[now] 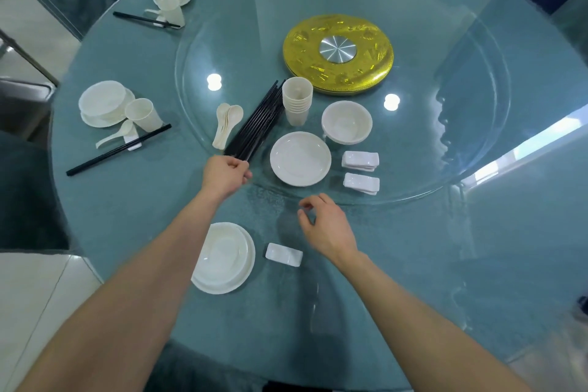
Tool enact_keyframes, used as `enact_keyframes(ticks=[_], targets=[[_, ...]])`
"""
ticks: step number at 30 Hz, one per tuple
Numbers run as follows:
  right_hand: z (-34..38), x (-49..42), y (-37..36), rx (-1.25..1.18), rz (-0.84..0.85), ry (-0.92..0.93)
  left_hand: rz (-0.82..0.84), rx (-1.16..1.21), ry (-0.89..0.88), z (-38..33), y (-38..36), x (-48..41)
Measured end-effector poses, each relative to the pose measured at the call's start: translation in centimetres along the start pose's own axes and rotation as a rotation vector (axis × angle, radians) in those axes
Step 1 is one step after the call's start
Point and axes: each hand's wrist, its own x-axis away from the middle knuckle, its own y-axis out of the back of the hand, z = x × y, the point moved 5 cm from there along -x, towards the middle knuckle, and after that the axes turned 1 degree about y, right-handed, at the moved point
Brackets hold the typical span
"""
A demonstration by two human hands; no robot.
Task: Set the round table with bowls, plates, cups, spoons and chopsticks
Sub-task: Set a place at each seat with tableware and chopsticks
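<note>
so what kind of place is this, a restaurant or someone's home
Probably a restaurant or banquet room, though I can't be sure: a big round table with a glass turntable on a gold base, plus a stack of cups and a bundle of black chopsticks.

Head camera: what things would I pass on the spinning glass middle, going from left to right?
Stacked white spoons → bundle of black chopsticks → stack of cups → white bowl. The plate, rests and gold disc overlap these, so they are left out.
</note>
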Motion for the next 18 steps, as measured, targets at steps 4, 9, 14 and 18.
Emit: enact_keyframes(ticks=[4, 9, 14, 18], targets=[[1.7, -0.3, -0.4, -0.124, -0.041, 0.007, 0.013, 0.142, 0.043, 2.1, 1.6, 3.0], [4.4, -1.1, -1.4, -0.455, -0.03, -0.095, 0.091, 0.281, 0.086, 4.7, 3.1, 7.9], [6.5, -2.1, -2.5, -0.686, 0.014, -0.198, 0.26, 0.301, 0.012, 5.9, 3.7, 12.9], [7.3, -1.9, -2.9, -0.791, 0.016, -0.187, 0.338, 0.293, -0.002, 6.5, 3.9, 15.1]])
